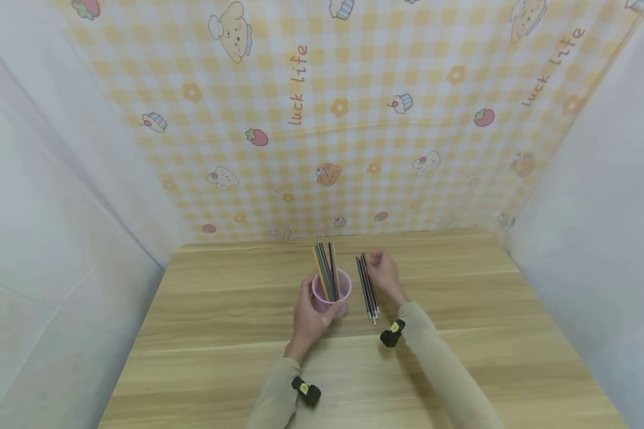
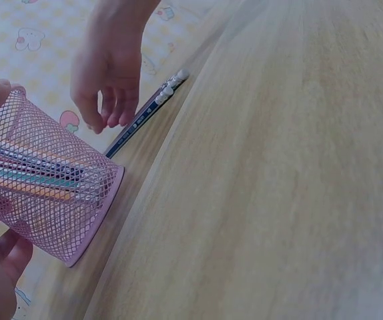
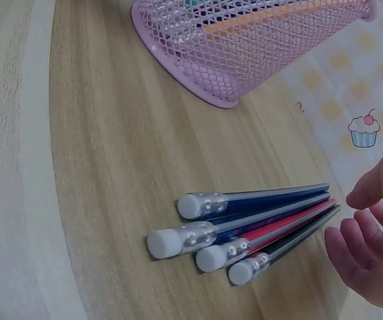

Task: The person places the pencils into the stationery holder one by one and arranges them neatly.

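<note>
My left hand [image 1: 308, 319] grips a pink mesh pencil cup [image 2: 58, 157] around its side, thumb at the near side of the rim. Several pencils [image 1: 322, 271], among them orange, teal and black ones, lean inside the cup. To its right, a small row of pencils [image 3: 271, 217] in dark blue, red and black lies on the table, white eraser ends toward me. Beside their far ends is my right hand [image 1: 384, 273], fingers loosely bent. In the right wrist view a small gap shows between its fingertips and the pencils, and nothing is held.
The wood-grain table [image 1: 209, 322] carries the cup and pencils. Behind it hangs a yellow checked cloth [image 1: 354, 143] with cartoon prints. White sheets [image 1: 48, 238] close off the left and right sides. A black device is strapped to each sleeve.
</note>
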A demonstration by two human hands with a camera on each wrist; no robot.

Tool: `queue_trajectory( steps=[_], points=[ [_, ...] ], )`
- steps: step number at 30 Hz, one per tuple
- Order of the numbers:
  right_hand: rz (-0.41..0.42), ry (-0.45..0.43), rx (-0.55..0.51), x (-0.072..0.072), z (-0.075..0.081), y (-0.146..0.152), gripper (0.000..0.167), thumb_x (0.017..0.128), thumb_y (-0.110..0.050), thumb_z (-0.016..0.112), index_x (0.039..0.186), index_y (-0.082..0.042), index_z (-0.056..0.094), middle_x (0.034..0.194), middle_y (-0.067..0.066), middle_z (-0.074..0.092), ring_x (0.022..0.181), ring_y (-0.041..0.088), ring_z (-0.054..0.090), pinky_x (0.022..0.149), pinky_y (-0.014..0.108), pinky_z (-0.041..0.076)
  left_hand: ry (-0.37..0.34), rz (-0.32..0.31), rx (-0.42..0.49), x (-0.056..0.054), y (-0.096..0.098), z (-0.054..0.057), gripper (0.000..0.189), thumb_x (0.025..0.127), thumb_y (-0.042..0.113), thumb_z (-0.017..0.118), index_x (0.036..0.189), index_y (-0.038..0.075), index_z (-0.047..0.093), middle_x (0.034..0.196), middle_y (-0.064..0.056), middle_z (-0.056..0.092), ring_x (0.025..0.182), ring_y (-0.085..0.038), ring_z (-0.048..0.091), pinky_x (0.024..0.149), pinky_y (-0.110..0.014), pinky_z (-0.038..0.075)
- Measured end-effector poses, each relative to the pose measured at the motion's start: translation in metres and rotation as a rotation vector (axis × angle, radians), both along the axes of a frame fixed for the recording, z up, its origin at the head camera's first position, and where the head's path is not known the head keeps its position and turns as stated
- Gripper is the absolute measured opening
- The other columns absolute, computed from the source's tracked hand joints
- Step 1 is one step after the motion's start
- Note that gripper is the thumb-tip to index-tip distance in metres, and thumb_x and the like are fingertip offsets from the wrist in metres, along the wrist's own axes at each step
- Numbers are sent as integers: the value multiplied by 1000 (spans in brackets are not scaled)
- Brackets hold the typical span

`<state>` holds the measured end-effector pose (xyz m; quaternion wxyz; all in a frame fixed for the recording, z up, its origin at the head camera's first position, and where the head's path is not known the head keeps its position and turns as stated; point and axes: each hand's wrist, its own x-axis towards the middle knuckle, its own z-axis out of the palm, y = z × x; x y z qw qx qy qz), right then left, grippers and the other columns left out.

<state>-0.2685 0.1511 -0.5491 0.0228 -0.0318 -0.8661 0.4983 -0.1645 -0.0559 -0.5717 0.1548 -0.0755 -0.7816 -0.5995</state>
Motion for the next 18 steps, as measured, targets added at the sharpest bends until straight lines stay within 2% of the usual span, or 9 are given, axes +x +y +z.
queue_trajectory(
  steps=[4, 9, 18],
  points=[
    [-6, -6, 15, -1, -5, -1, 38, 84, 7, 61, 122, 8, 54, 115, 27, 63, 107, 41, 63, 96, 50, 57, 12, 0, 11, 1, 0, 2, 85, 75, 22, 89, 146, 13, 44, 145, -12, 55, 131, -33, 56, 111, -51, 48],
    [0, 29, 89, 0, -10, -2, 36, 83, 5, 61, 119, 7, 57, 112, 25, 65, 104, 39, 64, 95, 49, 57, 6, 6, 27, 1, 1, 2, 86, 73, 18, 90, 146, 14, 45, 145, -12, 56, 131, -34, 57, 111, -53, 48],
    [21, 2, 239, 2, -12, 1, 37, 82, 0, 65, 118, 4, 56, 108, 21, 61, 99, 36, 60, 88, 48, 56, 33, -3, 43, -1, 3, 0, 89, 72, 8, 89, 148, 5, 43, 145, -22, 54, 130, -43, 55, 109, -60, 47]
  ],
)
